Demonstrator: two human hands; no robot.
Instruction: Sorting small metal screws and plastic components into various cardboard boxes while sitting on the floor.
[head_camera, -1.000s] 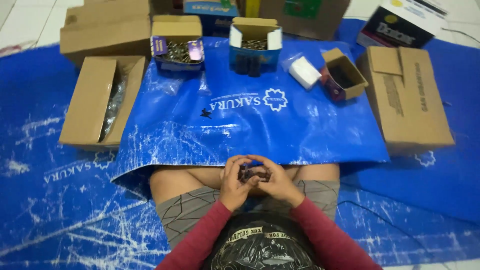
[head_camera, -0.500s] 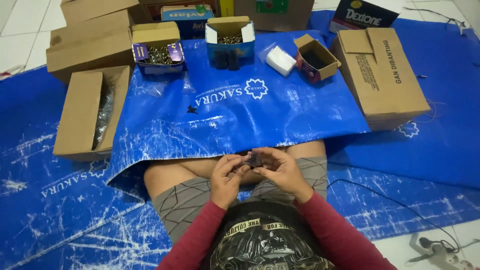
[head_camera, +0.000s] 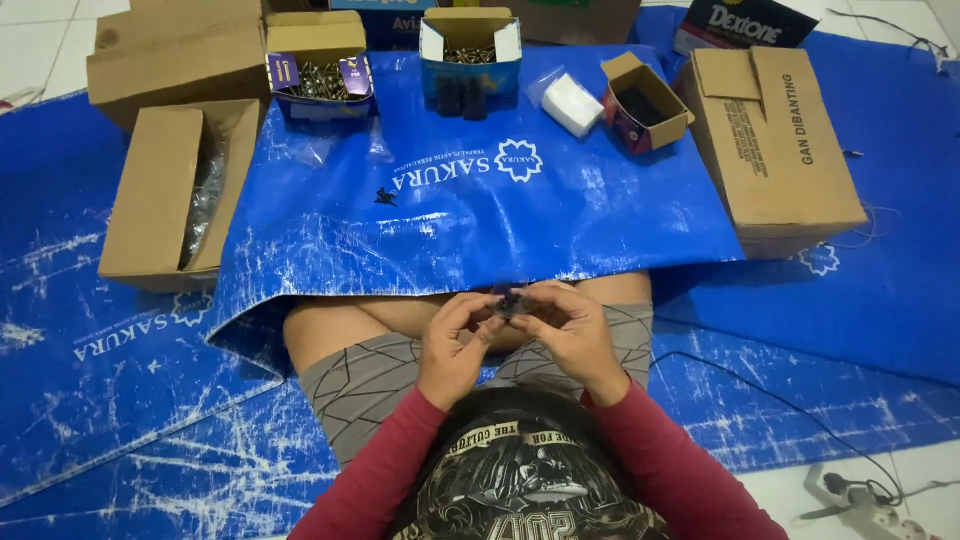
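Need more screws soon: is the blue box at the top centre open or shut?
Open: the blue box has its flaps up, with small dark parts visible inside.

Home floor workspace — tarp (head_camera: 480, 220) (cartons (head_camera: 770, 140))

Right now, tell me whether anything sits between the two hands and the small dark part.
Nothing visible does. The left hand and right hand pinch the small dark part directly between bare fingers, above the lap.
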